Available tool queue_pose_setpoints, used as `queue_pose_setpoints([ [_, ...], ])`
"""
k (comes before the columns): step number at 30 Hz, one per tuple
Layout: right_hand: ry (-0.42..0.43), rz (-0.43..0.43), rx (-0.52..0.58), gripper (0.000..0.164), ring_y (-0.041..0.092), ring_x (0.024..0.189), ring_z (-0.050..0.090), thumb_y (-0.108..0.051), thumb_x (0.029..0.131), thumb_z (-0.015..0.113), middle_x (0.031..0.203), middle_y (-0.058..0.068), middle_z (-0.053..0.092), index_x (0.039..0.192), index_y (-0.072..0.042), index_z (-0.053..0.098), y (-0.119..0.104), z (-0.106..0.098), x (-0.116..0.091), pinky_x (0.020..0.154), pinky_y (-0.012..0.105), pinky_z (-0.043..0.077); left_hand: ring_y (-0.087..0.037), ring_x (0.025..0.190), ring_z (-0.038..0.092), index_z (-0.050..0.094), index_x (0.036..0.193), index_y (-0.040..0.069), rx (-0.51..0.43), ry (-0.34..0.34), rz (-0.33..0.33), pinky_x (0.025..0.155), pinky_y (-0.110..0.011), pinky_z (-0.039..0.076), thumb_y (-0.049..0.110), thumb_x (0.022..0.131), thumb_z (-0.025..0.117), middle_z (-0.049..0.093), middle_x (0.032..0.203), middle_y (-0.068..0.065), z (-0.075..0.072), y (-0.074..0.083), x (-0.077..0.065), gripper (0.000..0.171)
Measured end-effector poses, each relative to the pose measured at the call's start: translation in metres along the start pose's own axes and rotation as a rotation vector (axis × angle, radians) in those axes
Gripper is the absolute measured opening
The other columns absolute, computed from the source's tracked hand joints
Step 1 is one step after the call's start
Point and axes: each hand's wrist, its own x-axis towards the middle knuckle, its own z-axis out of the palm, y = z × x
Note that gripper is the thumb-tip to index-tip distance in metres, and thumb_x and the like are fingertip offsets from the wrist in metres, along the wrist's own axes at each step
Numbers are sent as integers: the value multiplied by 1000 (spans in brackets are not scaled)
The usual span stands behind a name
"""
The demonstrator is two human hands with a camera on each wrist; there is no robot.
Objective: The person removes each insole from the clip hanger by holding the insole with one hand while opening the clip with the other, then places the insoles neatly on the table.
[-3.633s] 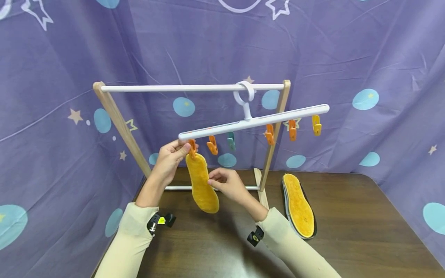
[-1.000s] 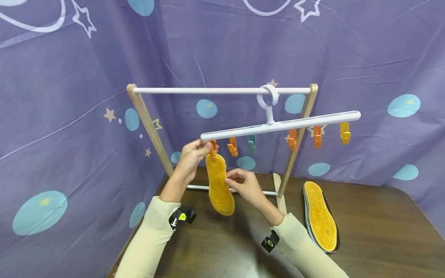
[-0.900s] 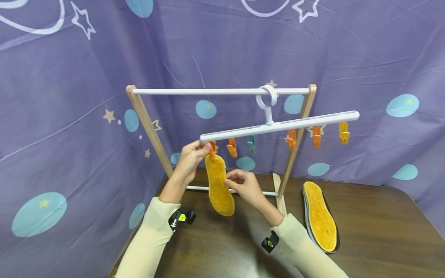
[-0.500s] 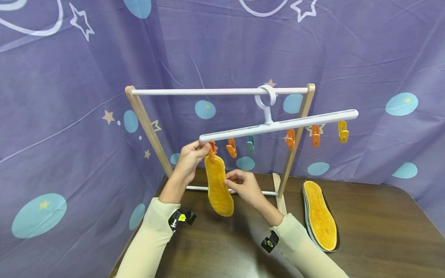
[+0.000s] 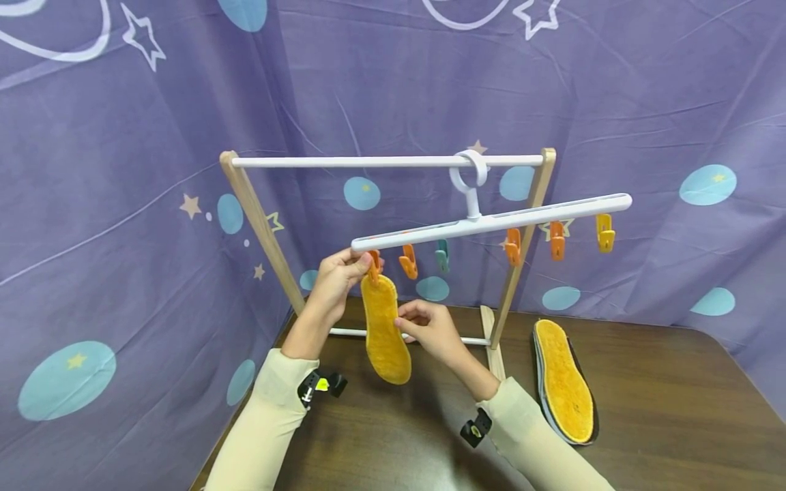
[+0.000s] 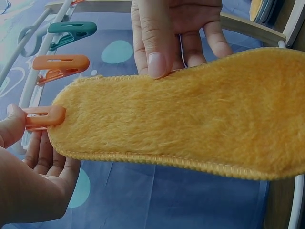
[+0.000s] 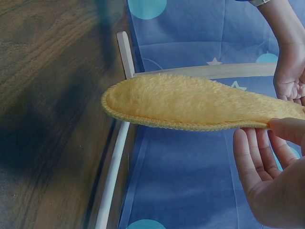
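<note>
A fuzzy yellow insole (image 5: 387,334) hangs below the left end of a white hanger bar (image 5: 491,222), its upper end in an orange clothespin (image 6: 47,116). My left hand (image 5: 334,283) pinches that clothespin between thumb and fingers. With thumb and fingertips, my right hand (image 5: 430,329) pinches the insole's right edge about midway down. Beside the held clothespin, another orange clothespin (image 5: 408,262) and a teal clothespin (image 5: 442,256) hang with nothing in them. In the right wrist view the insole's wide end (image 7: 143,102) sticks out free over the table.
The hanger's ring hooks over the top rail (image 5: 344,162) of a wood-and-white rack. Two orange clothespins and a yellow clothespin (image 5: 605,233) hang from the bar's right half. A second yellow insole (image 5: 565,382), on a dark and grey backing, lies on the brown table (image 5: 663,402) at right.
Since the oldest frame the whole scene has shifted right in view as the head turned. Both hands keep their grip, and the insole has barely moved in the last second.
</note>
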Motion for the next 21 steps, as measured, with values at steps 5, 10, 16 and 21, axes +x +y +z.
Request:
queue_pose_setpoints([
  [5, 1, 13, -7, 16, 18, 79, 71, -4, 93, 72, 97, 27, 73, 103, 9, 71, -1, 0, 0, 66, 41, 65, -13, 90, 74, 71, 94, 12, -5, 3, -6, 80, -24, 54, 11, 103, 58, 76, 82, 5, 0, 0, -1, 16],
  [10, 5, 6, -13, 15, 14, 77, 69, -4, 94, 72, 95, 27, 73, 102, 9, 71, -1, 0, -1, 65, 39, 65, -14, 91, 74, 70, 94, 11, -17, 1, -7, 81, -24, 54, 10, 103, 58, 75, 82, 5, 1, 1, -1, 15],
  [16, 0, -6, 4, 16, 16, 76, 70, -2, 93, 72, 94, 29, 71, 101, 11, 70, 1, 0, -1, 65, 38, 64, -15, 90, 74, 70, 93, 11, -34, 4, -6, 82, -24, 54, 10, 103, 59, 75, 82, 4, 1, 1, -1, 15],
  [21, 0, -3, 21, 15, 19, 77, 70, -2, 93, 72, 94, 30, 71, 101, 11, 70, 1, 0, 0, 68, 42, 65, -13, 88, 74, 70, 93, 11, -35, 4, -3, 83, -24, 54, 10, 103, 58, 75, 81, 4, 2, 2, -1, 16],
])
